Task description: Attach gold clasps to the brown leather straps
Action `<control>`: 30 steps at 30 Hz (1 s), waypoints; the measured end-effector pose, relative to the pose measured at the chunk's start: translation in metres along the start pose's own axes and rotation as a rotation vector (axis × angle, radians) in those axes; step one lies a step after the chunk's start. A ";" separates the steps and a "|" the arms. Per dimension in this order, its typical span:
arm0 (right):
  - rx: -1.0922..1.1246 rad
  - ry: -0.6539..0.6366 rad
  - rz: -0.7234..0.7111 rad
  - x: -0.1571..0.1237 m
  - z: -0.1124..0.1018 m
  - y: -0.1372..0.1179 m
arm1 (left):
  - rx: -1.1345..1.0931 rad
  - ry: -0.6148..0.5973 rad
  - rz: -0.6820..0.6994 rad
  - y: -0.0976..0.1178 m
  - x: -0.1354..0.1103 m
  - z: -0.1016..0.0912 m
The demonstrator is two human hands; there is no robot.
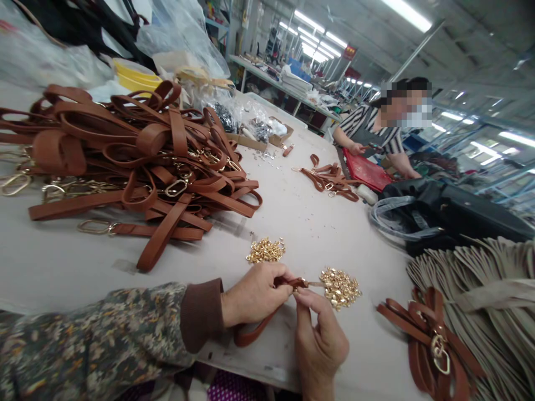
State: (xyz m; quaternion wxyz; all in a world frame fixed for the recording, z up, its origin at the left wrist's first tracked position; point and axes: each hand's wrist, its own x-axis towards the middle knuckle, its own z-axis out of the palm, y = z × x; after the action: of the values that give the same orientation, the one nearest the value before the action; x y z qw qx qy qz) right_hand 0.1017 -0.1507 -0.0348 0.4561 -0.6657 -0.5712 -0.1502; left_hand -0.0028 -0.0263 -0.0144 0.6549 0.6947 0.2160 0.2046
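Note:
My left hand (261, 292) is closed around a brown leather strap (253, 336), whose loop hangs below the fingers. Its end shows between both hands, with a thin metal piece sticking out to the right. At that end my right hand (320, 337) pinches thumb and finger together; whatever sits between the tips is too small to name. Just beyond the left hand lies a pile of small gold metal fittings (266, 250). A second pile of gold studs (340, 287) lies to the right, close to the right fingertips.
A large heap of brown straps (146, 150) with gold clasps covers the left side. More straps (434, 340) lie at the right beside stacked grey-beige strips (493, 301). A black bag (460, 211) is behind them. Across the table a person (371, 128) handles a red item (368, 170).

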 end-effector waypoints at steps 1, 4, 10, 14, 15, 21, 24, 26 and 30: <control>-0.014 0.000 -0.029 0.001 -0.001 -0.001 | 0.004 -0.003 0.010 -0.001 0.000 0.000; -0.051 0.002 -0.067 0.002 -0.002 -0.002 | 0.038 -0.022 0.037 -0.001 0.000 0.000; 0.102 0.150 0.349 -0.004 0.012 -0.003 | 0.087 -0.014 0.090 0.002 -0.001 -0.003; 0.320 0.233 0.698 -0.007 0.020 -0.008 | 0.076 -0.017 0.126 0.002 -0.002 -0.002; 0.334 0.180 0.749 -0.009 0.020 -0.009 | 0.058 -0.025 0.131 0.002 -0.003 -0.001; 0.193 0.017 0.887 -0.036 0.015 0.018 | 0.009 -0.014 0.096 -0.003 -0.008 0.003; 0.239 0.090 0.906 -0.042 0.019 0.026 | 0.026 -0.057 0.107 0.000 -0.010 0.005; 0.305 0.143 0.916 -0.039 0.017 0.018 | 0.032 -0.094 0.115 0.006 -0.014 0.006; 0.425 0.170 0.869 -0.017 -0.003 0.004 | 0.208 -0.021 0.130 0.016 -0.019 -0.010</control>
State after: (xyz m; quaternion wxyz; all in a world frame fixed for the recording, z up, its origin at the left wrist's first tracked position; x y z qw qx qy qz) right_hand 0.1010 -0.1633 -0.0469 0.6473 -0.7200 -0.2194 0.1202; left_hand -0.0238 -0.0302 0.0018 0.5666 0.7737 0.1837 0.2161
